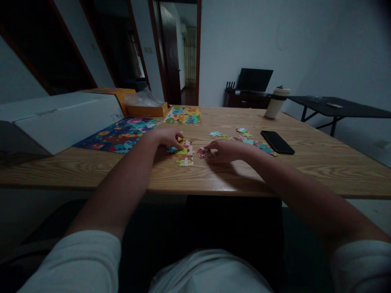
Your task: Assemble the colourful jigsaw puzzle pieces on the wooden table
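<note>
My left hand [168, 137] reaches over the left edge of a partly joined jigsaw puzzle [185, 151], its fingers bent and fingertips on the pieces. The puzzle shows yellow-green, pink and white patches, and its left part is covered by that hand. Just to the right, my right hand [225, 150] has its fingertips closed on a reddish-pink jigsaw piece [203, 153]. A narrow strip of table shows between this piece and the joined part. Further right and behind lie loose jigsaw pieces [249, 141], partly hidden by my right hand.
A black phone [277, 142] lies right of the pieces, a lidded tumbler [276, 102] behind it. On the left are a white box [65, 118], a dark blue picture sheet [117, 134] and an orange box [146, 109] with clear plastic. A bright picture card [183, 115] lies at the back.
</note>
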{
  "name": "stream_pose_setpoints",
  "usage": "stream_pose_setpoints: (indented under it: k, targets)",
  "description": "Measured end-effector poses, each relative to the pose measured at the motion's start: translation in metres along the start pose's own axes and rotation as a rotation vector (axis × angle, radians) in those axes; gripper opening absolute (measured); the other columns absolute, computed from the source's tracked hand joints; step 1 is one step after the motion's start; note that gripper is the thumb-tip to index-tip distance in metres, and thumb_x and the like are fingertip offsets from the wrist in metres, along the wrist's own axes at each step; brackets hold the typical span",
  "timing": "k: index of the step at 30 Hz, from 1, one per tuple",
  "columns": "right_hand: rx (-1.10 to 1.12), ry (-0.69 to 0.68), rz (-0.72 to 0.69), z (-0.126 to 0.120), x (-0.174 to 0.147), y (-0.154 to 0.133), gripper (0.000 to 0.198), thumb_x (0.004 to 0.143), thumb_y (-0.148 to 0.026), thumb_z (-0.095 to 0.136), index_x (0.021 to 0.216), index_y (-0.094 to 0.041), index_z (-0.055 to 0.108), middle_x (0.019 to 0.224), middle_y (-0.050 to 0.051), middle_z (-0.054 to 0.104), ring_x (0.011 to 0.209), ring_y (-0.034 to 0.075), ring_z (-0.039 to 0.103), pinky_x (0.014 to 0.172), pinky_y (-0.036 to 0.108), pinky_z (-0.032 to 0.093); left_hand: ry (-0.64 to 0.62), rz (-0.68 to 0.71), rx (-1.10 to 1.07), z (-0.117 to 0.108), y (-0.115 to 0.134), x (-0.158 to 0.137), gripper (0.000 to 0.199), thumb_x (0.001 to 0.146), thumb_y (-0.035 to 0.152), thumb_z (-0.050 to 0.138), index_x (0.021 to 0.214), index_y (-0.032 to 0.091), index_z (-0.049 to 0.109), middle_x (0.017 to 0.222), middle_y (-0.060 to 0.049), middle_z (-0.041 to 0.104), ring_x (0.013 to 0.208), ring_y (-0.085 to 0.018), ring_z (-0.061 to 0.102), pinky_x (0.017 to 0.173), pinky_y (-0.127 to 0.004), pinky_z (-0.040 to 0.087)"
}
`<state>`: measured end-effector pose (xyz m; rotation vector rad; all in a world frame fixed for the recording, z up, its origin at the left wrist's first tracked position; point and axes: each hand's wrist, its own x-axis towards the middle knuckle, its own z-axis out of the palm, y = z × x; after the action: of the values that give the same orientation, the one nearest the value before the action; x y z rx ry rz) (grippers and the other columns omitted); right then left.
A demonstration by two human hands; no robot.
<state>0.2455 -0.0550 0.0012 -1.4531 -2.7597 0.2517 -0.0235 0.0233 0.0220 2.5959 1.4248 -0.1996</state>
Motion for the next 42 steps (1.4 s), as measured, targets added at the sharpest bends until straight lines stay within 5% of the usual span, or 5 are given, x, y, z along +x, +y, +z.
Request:
stream_pose_setpoints:
  k: [4,9,23,34,42]
  targets:
    - [0.041,-0.093,0.038,-0.003,0.015,0.001,0.045,0.08,-0.06,0.061,0.111,-0.029,0.073,0.099,0.007,0.074,0.078,0.022,0.067,0.065,0.03,0.046,-0.063,-0.036,0.016,0.001,0.007,0.001,0.057,0.072,0.052,0.068,0.122,0.024,0.068,0.107,-0.005,0.074,0.085,-0.021,0.064,0.071,-0.025,0.043]
    - [0.106,-0.026,-0.003,0.004,0.02,0.014,0.04,0.082,-0.047,0.063,0.115,-0.027,0.07,0.103,0.005,0.074,0.078,0.018,0.064,0.066,0.026,0.044,-0.039,-0.012,0.015,0.003,0.015,0.001,0.055,0.071,0.055,0.07,0.119,0.029,0.069,0.104,-0.004,0.074,0.086,-0.021,0.064,0.07,-0.026,0.043]
    - [0.011,0.13,0.03,0.015,0.02,0.002,0.048,0.091,-0.057,0.047,0.108,-0.021,0.072,0.103,0.013,0.071,0.083,0.023,0.063,0.068,0.03,0.043,-0.073,-0.012,0.018,0.002,0.028,-0.004,0.045,0.071,0.055,0.07,0.11,0.033,0.074,0.099,-0.001,0.076,0.082,-0.02,0.064,0.069,-0.026,0.041]
    - [-0.062,0.127,0.091,0.016,0.026,0.018,0.032,0.094,-0.027,0.044,0.101,-0.019,0.074,0.114,0.014,0.068,0.089,0.022,0.064,0.072,0.027,0.043,-0.117,-0.026,0.084,0.004,0.053,-0.013,0.05,0.075,0.058,0.065,0.114,0.028,0.074,0.098,-0.005,0.076,0.079,-0.021,0.064,0.065,-0.027,0.039]
    - [0.116,0.136,0.22,0.021,0.037,0.024,0.022,0.085,-0.031,0.062,0.102,-0.02,0.071,0.095,0.01,0.071,0.07,0.018,0.063,0.064,0.026,0.044,-0.12,-0.032,0.11,-0.007,0.047,0.0,0.069,0.071,0.057,0.07,0.132,0.027,0.062,0.108,-0.007,0.074,0.084,-0.021,0.065,0.068,-0.026,0.041]
